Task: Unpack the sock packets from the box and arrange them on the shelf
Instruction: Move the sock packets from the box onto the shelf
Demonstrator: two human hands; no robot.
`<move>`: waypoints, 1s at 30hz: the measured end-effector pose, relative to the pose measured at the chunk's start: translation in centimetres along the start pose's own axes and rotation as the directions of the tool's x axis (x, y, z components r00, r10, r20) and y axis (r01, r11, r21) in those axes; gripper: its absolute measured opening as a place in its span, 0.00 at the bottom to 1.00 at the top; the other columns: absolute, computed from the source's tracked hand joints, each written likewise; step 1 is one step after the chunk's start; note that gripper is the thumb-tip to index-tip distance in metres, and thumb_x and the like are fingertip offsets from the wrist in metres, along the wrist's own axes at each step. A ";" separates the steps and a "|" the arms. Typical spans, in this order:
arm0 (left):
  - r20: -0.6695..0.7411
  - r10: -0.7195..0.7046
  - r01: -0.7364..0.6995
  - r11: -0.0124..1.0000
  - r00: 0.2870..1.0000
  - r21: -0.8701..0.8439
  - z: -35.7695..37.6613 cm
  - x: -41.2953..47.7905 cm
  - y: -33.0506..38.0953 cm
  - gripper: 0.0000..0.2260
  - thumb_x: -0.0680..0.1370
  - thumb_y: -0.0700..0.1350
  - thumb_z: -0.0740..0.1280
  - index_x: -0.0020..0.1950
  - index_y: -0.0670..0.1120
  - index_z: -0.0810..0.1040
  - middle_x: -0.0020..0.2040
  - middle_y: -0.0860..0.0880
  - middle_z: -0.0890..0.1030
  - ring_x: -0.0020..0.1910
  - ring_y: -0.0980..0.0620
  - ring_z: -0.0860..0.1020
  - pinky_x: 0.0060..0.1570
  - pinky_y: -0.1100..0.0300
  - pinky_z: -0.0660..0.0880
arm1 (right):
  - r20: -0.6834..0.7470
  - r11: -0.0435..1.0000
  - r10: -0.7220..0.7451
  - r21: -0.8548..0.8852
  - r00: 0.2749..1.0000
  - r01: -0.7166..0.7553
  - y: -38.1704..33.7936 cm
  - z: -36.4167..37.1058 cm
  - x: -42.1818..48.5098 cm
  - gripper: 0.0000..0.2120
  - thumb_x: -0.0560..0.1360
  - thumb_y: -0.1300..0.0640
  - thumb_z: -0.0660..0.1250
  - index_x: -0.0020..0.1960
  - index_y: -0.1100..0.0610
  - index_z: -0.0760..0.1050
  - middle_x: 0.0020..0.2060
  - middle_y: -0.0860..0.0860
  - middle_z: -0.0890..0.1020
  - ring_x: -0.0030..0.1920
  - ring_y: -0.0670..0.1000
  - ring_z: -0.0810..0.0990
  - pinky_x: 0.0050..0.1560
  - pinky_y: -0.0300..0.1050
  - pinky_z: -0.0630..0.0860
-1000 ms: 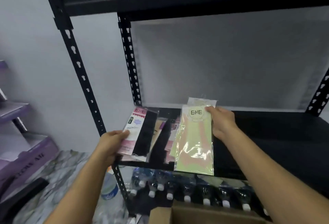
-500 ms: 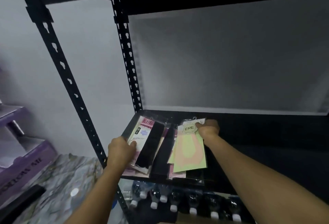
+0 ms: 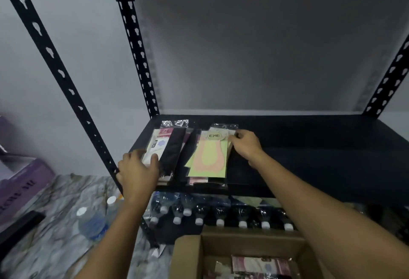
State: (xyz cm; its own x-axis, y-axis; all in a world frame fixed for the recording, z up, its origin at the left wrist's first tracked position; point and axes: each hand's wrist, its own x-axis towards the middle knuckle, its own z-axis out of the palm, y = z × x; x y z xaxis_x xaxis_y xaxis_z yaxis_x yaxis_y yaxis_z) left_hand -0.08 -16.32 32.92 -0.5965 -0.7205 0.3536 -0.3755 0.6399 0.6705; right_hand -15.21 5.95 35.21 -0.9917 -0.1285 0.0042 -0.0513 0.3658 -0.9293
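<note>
At the front left corner of the black shelf [image 3: 309,157] lay two overlapping piles of sock packets. The left hand [image 3: 138,173] pressed its fingers on the black packet [image 3: 170,148]; the right hand [image 3: 245,143] pinched the green packet [image 3: 210,159] at its top. The cardboard box [image 3: 190,254] below held more packets [image 3: 261,265], number unclear.

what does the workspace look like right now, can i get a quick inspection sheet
surface: black shelf, right part bare.
job's things: black sock packet and yellow-green sock packet lie flat at the left end on other packets; cardboard box below holds more.
clutter: water bottles under the shelf, two more on the marbled floor.
grippers: left hand rests on the black packet; right hand touches the yellow-green packet's top corner.
cables: nothing seen.
surroundings: grey wall, purple box at left.
</note>
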 end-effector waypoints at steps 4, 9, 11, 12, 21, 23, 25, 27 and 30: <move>-0.001 0.046 -0.044 0.949 0.999 -0.311 -0.8 -6.7 0.5 0.08 0.77 0.49 0.67 0.53 0.50 0.79 0.54 0.50 0.77 0.55 0.49 0.75 0.55 0.48 0.74 | -0.022 0.988 -0.030 0.150 0.999 0.033 1.5 -2.9 -5.1 0.13 0.77 0.57 0.66 0.60 0.57 0.77 0.53 0.50 0.81 0.51 0.48 0.79 0.52 0.42 0.76; 0.282 -0.032 0.164 0.874 0.959 -0.457 1.6 -16.0 0.0 0.04 0.78 0.44 0.68 0.51 0.46 0.78 0.45 0.50 0.80 0.43 0.56 0.77 0.42 0.64 0.72 | -0.037 0.974 0.002 0.228 0.999 0.006 8.1 -5.7 -13.5 0.05 0.77 0.59 0.66 0.47 0.52 0.80 0.46 0.49 0.83 0.46 0.47 0.81 0.42 0.36 0.73; 0.427 -0.044 0.239 0.878 0.903 -0.415 3.4 -19.0 -0.7 0.04 0.77 0.43 0.69 0.51 0.48 0.78 0.44 0.52 0.81 0.43 0.55 0.78 0.40 0.68 0.72 | 0.011 0.977 0.080 0.199 0.997 -0.081 11.7 -6.0 -16.1 0.04 0.76 0.59 0.67 0.47 0.53 0.81 0.46 0.48 0.83 0.46 0.46 0.80 0.45 0.35 0.73; 0.501 -0.044 0.269 0.882 0.864 -0.386 4.3 -20.3 -1.0 0.04 0.77 0.42 0.69 0.51 0.49 0.77 0.44 0.52 0.80 0.44 0.54 0.78 0.41 0.66 0.73 | 0.044 0.975 0.126 0.178 0.991 -0.132 13.5 -6.1 -17.2 0.04 0.76 0.59 0.67 0.48 0.54 0.81 0.46 0.48 0.83 0.47 0.45 0.80 0.47 0.35 0.74; 0.776 -0.004 0.270 0.939 0.630 -0.215 10.6 -25.8 -6.1 0.11 0.72 0.48 0.74 0.51 0.54 0.76 0.46 0.51 0.81 0.47 0.51 0.80 0.51 0.50 0.78 | 0.189 0.952 0.299 0.006 0.935 -0.305 22.7 -5.9 -20.3 0.09 0.73 0.59 0.72 0.52 0.52 0.78 0.48 0.50 0.83 0.50 0.50 0.81 0.47 0.36 0.77; 0.787 -0.011 0.267 0.944 0.616 -0.196 11.6 -26.0 -6.9 0.12 0.70 0.52 0.74 0.51 0.54 0.76 0.46 0.52 0.80 0.47 0.52 0.79 0.52 0.49 0.78 | 0.179 0.942 0.333 -0.023 0.926 -0.334 24.0 -5.9 -20.2 0.10 0.73 0.58 0.72 0.54 0.54 0.78 0.49 0.50 0.82 0.47 0.49 0.81 0.40 0.32 0.76; 0.792 -0.020 0.261 0.949 0.610 -0.177 12.6 -26.1 -7.4 0.12 0.70 0.52 0.74 0.51 0.54 0.76 0.44 0.53 0.79 0.45 0.52 0.78 0.51 0.51 0.78 | 0.168 0.932 0.363 -0.037 0.917 -0.362 25.1 -5.9 -19.9 0.11 0.72 0.58 0.73 0.55 0.55 0.78 0.49 0.50 0.82 0.46 0.49 0.80 0.38 0.31 0.75; 0.799 -0.037 0.249 0.958 0.601 -0.143 13.7 -26.1 -7.7 0.12 0.72 0.48 0.75 0.52 0.52 0.76 0.44 0.54 0.79 0.44 0.53 0.78 0.50 0.54 0.77 | 0.175 0.924 0.382 -0.078 0.907 -0.374 26.4 -5.9 -19.5 0.13 0.72 0.58 0.73 0.55 0.56 0.78 0.50 0.52 0.82 0.46 0.49 0.80 0.40 0.33 0.76; 0.822 -0.056 0.256 0.960 0.567 -0.111 15.3 -26.0 -8.5 0.13 0.73 0.44 0.74 0.55 0.49 0.76 0.45 0.52 0.78 0.43 0.55 0.75 0.47 0.58 0.75 | 0.186 0.907 0.419 -0.120 0.889 -0.403 28.4 -5.9 -19.0 0.12 0.71 0.60 0.74 0.53 0.56 0.77 0.50 0.56 0.82 0.48 0.51 0.81 0.47 0.39 0.78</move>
State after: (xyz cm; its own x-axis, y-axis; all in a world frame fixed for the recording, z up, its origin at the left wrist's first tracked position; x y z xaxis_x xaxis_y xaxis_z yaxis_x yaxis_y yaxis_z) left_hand 7.78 1.09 8.09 -0.9001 -0.2248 -0.3733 -0.4346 0.4010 0.8064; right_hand 1.43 24.21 10.91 -0.8810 -0.1324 -0.4542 0.3384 0.4944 -0.8006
